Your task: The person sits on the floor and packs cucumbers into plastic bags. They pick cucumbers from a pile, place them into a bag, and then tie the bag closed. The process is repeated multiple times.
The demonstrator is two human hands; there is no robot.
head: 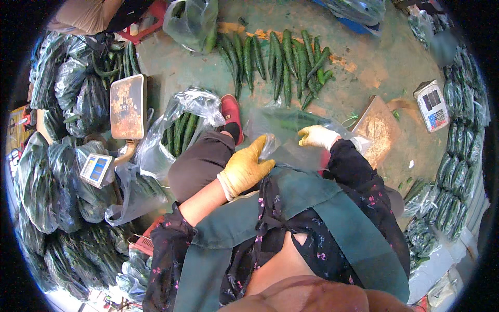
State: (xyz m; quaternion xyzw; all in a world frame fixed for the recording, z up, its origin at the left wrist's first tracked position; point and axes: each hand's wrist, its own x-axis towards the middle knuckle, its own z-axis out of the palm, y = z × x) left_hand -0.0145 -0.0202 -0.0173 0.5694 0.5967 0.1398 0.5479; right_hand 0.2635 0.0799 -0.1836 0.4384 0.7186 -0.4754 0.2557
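Note:
My left hand [247, 167], in a yellowed glove, has film of a clear plastic bag [288, 152] bunched at its fingers, the thumb standing apart. Long green cucumbers [290, 118] show dimly through that bag's far side. My right hand [317, 137], in a paler glove, is at the bag's right part with fingers bent; whether it grips the film cannot be told. Beyond the bag, loose cucumbers [287, 58] lie in a rough row on the floor. Left of my red shoe [232, 117] sits an open plastic bag [156, 152] with cucumbers standing in it.
A scale with a rusty platform [128, 105] and a display [96, 169] stands left, beside piled bagged cucumbers [37, 183]. Another rusty platform [376, 132] and display unit [431, 105] are at right, near stacked wrapped cucumbers [454, 175]. Part of another person [84, 15] shows top left.

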